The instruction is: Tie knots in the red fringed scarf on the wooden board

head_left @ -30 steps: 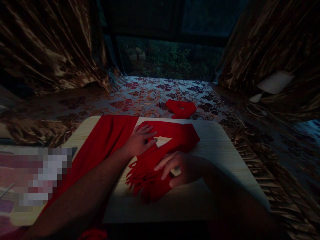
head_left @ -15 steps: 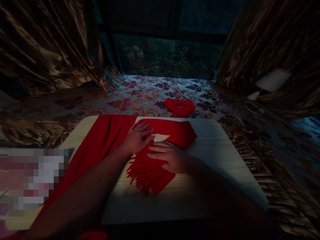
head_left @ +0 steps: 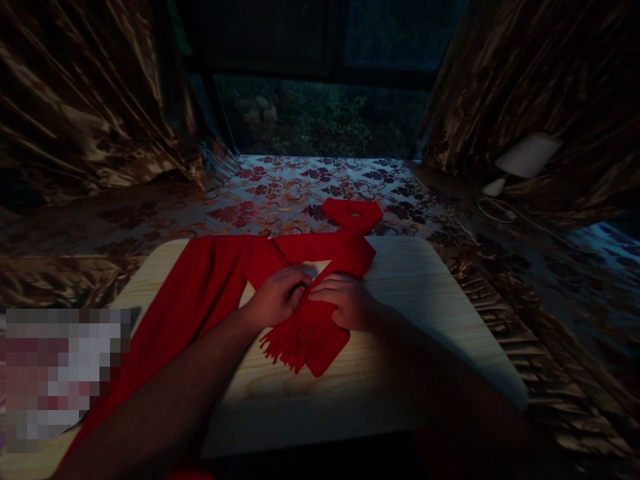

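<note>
A red fringed scarf (head_left: 327, 347) lies looped on a light wood-grain board, its tasselled end pointing toward me. My left hand (head_left: 277, 297) is closed at the loop's inner edge, with thumb and fingertips pinching the fabric. Just to its right, my right hand (head_left: 347, 303) rests on the scarf with its fingers stretched out to the left and its thumb apart. Bare board shows through a small gap above the hands. A wide length of red cloth (head_left: 200, 293) runs down the left side, partly under my left forearm.
The pale wooden board (head_left: 415, 320) has rounded corners. Beyond it, another red looped piece (head_left: 353, 213) rests on a floral cloth (head_left: 280, 177) by a dark window. A small white lamp (head_left: 529, 155) with a cord stands at right. Brown curtains (head_left: 85, 100) hang on both sides.
My left hand has moved toward me and gone from spread fingers to a pinch on the scarf. The upper band of the scarf has shifted left. My right hand stays nearly in place.
</note>
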A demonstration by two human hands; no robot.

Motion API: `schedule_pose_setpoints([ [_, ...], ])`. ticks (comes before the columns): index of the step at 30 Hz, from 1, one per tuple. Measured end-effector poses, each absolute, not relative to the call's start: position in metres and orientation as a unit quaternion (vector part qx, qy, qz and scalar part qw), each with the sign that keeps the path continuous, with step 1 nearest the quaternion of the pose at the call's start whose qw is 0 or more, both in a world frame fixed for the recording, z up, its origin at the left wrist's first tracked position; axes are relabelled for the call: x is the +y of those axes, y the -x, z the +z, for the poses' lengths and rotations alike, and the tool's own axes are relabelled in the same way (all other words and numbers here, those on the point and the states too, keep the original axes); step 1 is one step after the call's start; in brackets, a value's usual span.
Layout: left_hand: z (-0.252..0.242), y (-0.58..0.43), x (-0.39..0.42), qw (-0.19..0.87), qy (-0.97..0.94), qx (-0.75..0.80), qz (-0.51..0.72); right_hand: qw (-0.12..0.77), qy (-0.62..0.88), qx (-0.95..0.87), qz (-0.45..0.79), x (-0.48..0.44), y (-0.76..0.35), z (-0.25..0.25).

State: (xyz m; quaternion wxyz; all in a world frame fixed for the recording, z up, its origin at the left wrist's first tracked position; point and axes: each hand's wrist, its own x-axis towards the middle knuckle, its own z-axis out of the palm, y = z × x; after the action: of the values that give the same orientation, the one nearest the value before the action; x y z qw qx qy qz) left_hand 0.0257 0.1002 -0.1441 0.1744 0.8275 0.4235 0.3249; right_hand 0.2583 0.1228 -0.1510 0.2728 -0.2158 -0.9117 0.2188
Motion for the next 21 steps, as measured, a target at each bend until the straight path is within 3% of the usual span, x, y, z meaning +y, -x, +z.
schedule_pose_setpoints([
  [7,-0.136,-0.025,0.100,0.232,-0.840,0.394,0.292,0.530,0.480,-0.458,0.528,0.156,-0.258,-0.152],
  [21,-0.125,-0.043,0.081,0.173,-0.914,0.319,0.181,0.528,0.448,-0.384,0.611,0.159,-0.264,-0.153],
])
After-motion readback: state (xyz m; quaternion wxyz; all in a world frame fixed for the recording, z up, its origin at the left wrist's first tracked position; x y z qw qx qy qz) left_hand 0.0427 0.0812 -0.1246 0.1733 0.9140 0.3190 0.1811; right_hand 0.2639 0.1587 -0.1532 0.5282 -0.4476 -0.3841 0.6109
